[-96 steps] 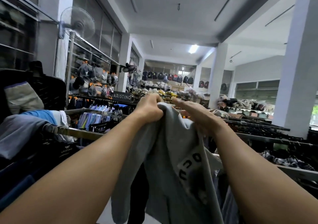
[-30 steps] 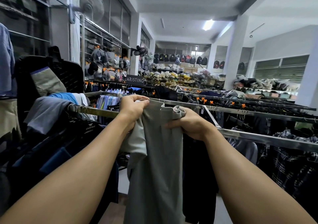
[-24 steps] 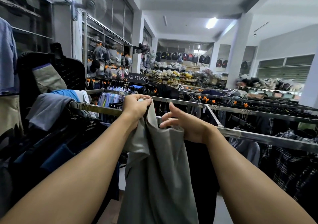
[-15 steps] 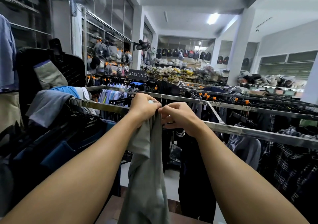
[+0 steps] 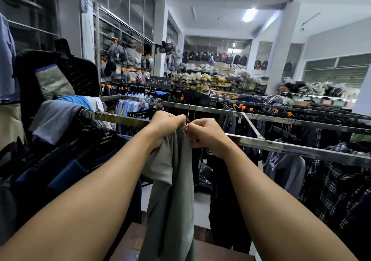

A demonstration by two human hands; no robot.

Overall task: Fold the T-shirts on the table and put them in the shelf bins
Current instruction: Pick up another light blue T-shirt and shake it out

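A grey T-shirt (image 5: 170, 196) hangs straight down in front of me, folded lengthwise into a narrow strip. My left hand (image 5: 165, 127) grips its top edge in a fist. Right beside it, my right hand (image 5: 204, 134) pinches the same top edge, and the two hands nearly touch. The shirt's lower end falls past the brown table (image 5: 128, 244) at the bottom of the view. No shelf bins are in sight.
Steel clothes rails (image 5: 281, 148) with hung dark garments cross just beyond my hands. A crowded rack of dark and blue shirts (image 5: 60, 160) stands at my left. Plaid shirts (image 5: 331, 180) hang at the right. A strip of pale floor (image 5: 200, 204) shows below the rails.
My hands have come together at the top of the shirt, which went from spread wide to a narrow hanging strip. The table edge has come into view at the bottom.
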